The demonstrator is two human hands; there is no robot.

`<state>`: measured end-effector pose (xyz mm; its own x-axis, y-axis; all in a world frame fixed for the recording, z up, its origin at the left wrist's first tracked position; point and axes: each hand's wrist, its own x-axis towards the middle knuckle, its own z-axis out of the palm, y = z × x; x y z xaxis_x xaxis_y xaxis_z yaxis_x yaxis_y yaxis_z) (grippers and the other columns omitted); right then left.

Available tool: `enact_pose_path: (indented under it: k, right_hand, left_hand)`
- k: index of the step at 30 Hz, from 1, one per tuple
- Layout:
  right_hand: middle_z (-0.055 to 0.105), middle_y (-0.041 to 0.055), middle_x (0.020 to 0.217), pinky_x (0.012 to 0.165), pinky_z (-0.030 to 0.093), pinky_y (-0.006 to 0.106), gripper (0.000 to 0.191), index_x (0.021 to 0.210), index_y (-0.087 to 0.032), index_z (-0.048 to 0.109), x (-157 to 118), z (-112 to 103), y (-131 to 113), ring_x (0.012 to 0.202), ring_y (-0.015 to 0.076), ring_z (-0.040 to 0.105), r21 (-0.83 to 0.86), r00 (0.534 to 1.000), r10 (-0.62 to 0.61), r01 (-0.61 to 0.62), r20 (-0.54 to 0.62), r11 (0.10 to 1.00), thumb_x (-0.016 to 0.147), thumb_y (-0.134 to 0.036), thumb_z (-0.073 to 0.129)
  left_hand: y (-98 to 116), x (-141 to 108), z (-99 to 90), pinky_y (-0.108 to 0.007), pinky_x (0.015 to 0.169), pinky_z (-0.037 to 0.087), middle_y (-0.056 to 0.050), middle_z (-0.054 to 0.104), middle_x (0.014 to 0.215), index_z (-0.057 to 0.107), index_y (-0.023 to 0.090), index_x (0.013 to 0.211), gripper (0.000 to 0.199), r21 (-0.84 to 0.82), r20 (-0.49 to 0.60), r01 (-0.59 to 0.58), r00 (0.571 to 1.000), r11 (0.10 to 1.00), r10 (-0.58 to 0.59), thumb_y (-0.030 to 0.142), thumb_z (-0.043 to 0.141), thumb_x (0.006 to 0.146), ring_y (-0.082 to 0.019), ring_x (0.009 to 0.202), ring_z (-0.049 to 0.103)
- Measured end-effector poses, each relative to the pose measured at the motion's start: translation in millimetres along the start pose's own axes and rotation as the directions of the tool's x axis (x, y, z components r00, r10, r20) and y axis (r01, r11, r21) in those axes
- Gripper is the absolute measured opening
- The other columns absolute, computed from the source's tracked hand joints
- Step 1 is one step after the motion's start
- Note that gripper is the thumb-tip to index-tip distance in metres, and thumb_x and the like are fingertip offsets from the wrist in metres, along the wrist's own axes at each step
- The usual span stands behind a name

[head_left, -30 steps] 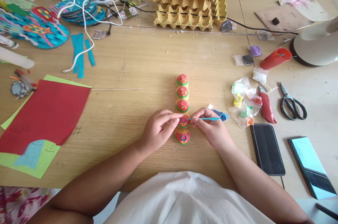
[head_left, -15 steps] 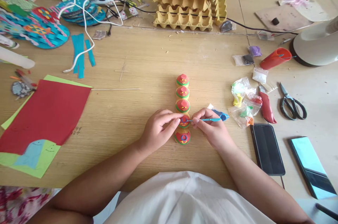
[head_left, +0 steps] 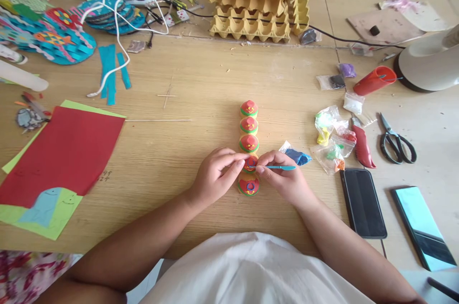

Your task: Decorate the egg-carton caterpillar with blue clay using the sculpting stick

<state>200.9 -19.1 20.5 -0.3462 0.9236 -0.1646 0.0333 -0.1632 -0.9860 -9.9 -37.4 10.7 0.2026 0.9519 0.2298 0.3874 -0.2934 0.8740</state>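
A strip of egg-carton cups [head_left: 249, 126] with red and green clay on top stands upright from me on the table. The upper cups carry small yellow faces; the lowest one [head_left: 248, 186] has a blue ring. My right hand [head_left: 281, 174] pinches a thin blue tool [head_left: 283, 168], its tip at the second cup from the bottom [head_left: 250, 163], where blue clay shows. My left hand [head_left: 219, 172] touches that cup's left side, thumb and forefinger close together; whether anything is between them is too small to tell.
Right of my hands lie a blue clay packet [head_left: 298, 156], clay bags [head_left: 335, 151], a red-handled knife [head_left: 363, 144], scissors [head_left: 396, 144] and two phones [head_left: 364, 203]. Red paper [head_left: 68, 151] is at left. Egg cartons [head_left: 251, 24] and a cable [head_left: 351, 38] are at the back.
My right hand has shifted slightly left and down, and the blue tool has tilted and moved with it. The blue packet is now more exposed. My left hand stays at the cup.
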Motion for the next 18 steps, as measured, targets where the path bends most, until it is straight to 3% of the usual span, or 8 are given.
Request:
enact_pose_path:
  k: [18]
  right_hand:
    - [0.071, 0.0019, 0.079, 0.071, 0.054, 0.031, 0.033, 0.08, -0.022, 0.068, 0.6, -2.4, -1.7, 0.073, 0.0163, 0.064, 0.042, 0.998, 0.04, -0.038, -0.04, 0.998, 0.082, -0.051, 0.083]
  left_hand:
    - [-0.2, 0.4, -0.1, -0.031, 0.084, 0.053, -0.005, 0.074, 0.094, 0.078, 0.022, 0.117, 0.025, 0.007, 0.0, 0.009, 1.0, 1.0, -0.009, 0.027, 0.056, 0.104, -0.017, 0.087, 0.068]
